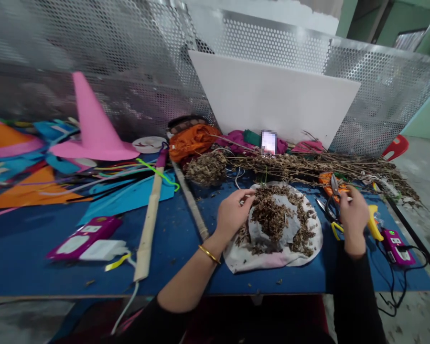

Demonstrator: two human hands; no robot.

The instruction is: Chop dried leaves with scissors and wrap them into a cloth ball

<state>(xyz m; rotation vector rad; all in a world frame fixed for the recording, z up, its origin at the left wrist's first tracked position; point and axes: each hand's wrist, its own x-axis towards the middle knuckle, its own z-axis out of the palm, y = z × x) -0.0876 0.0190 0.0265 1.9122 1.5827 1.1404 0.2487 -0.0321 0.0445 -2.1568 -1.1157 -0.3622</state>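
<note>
A round white cloth piece (pixel 232 260) lies on the blue table, with a greyish-white raised middle (pixel 294 215) partly covered in brown dried plant bits (pixel 270 215). At its upper left edge is my left hand (pixel 234 210), fingers curled together against the dried bits; what they pinch is too small to tell. Over the right side of the table hovers my right hand (pixel 354 215), its fingers bent and closed beside metal shears (pixel 334 184). Whether anything sits in those fingers is hidden. Dark-handled scissors (pixel 322 206) and yellow handles (pixel 374 223) lie close by.
Dried stalks (pixel 290 165) stretch along the back, below a lit phone (pixel 268 142) and a white board (pixel 272 91). Leftward are a bamboo stick (pixel 148 229), a pink cone hat (pixel 93 124) and a purple power strip (pixel 84 239). Another strip (pixel 397 247) with cables lies right.
</note>
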